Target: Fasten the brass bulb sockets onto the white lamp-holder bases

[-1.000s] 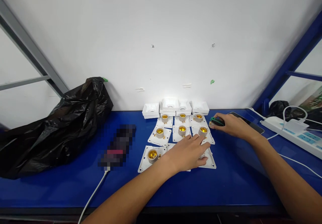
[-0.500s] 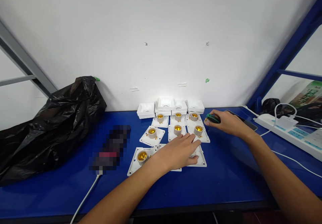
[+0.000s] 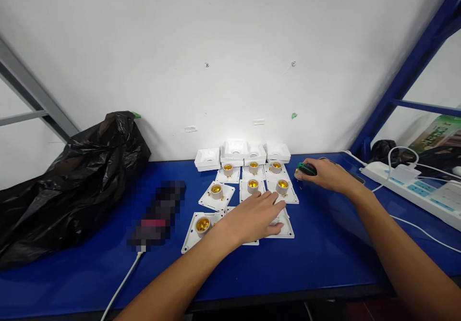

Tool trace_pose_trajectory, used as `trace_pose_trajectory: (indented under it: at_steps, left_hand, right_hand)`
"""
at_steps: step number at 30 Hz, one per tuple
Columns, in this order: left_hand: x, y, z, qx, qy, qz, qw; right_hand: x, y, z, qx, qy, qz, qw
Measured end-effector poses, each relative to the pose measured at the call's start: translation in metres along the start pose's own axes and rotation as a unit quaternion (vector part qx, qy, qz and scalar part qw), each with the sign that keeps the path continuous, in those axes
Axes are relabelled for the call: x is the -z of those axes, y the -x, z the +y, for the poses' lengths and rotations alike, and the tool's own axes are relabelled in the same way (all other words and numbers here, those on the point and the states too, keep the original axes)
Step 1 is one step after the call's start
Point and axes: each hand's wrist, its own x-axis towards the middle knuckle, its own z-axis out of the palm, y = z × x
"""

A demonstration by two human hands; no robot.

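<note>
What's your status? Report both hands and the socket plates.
Left hand over front socket plates, partly hiding them. Right hand gripping green-and-black tool. Black bag left of plates.

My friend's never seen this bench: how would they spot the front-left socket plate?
On the blue table, find the white socket plates. The front-left plate is at their near left corner, partly under the left forearm. Its gold socket is the visible one nearest the table's front edge.

Presenting as a glossy blue tabletop (image 3: pixel 324 244). Bearing square white plates (image 3: pixel 286 227) with gold-lined sockets (image 3: pixel 216 191), lying in uneven rows. Supporting shallow white covers (image 3: pixel 209 157) behind; at left, black plastic bag (image 3: pixel 90 181) and dark pixelated item (image 3: pixel 162 208); at right, white power strip (image 3: pixel 418 191).
</note>
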Motion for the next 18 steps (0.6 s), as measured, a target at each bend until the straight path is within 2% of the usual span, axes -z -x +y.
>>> trace_pose_trajectory:
  at_steps: [4, 8, 11, 14, 18]
  left_hand:
    - [0.007, 0.001, 0.000, 0.003, 0.001, -0.014, 1.000]
    - [0.033, 0.011, -0.006, 0.047, 0.124, -0.049, 0.990]
    - [0.057, 0.026, -0.024, 0.146, 0.211, -0.019, 0.966]
    - [0.073, 0.045, -0.053, 0.234, 0.160, 0.004, 0.959]
    - [0.077, 0.076, -0.079, 0.334, 0.134, -0.037, 0.932]
  right_hand:
    - [0.000, -0.001, 0.000, 0.033, -0.013, -0.023, 0.999]
    - [0.006, 0.001, 0.002, 0.066, -0.060, -0.074, 0.993]
    - [0.008, 0.003, 0.003, 0.075, -0.090, -0.107, 0.987]
    - [0.007, 0.005, 0.003, 0.078, -0.102, -0.124, 0.984]
    - [0.007, 0.006, 0.001, 0.068, -0.088, -0.122, 0.986]
